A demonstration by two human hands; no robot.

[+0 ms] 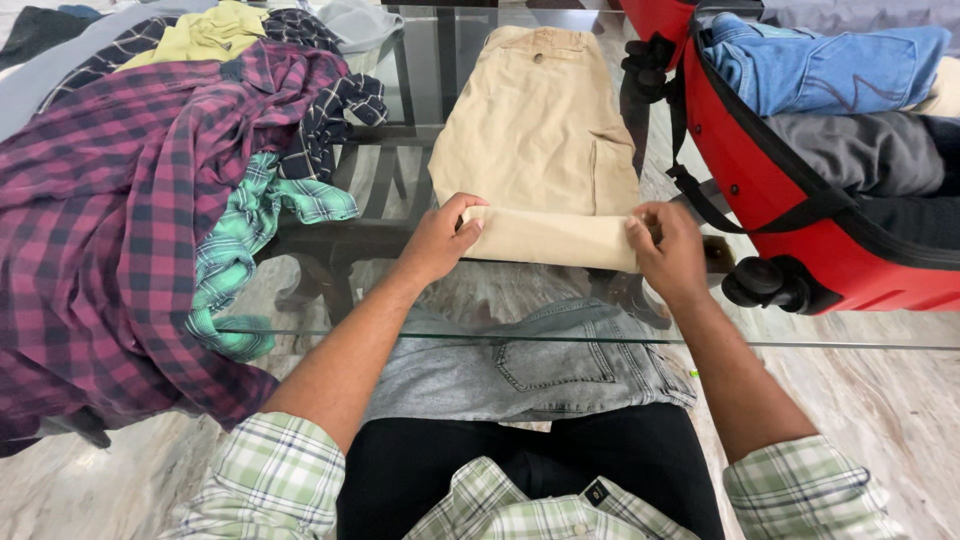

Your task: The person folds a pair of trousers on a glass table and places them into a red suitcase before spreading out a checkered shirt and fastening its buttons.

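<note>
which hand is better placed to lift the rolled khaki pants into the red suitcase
Right, probably. The right hand grips the roll's end nearest the red suitcase, which lies open at the right. The left hand holds the khaki pants at the far end, beside the shirt pile.

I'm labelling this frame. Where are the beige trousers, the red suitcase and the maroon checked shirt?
beige trousers (535,130), head view, flat upper leg cloth.
red suitcase (790,215), head view, red outer wall.
maroon checked shirt (90,230), head view, middle of the spread cloth.
</note>
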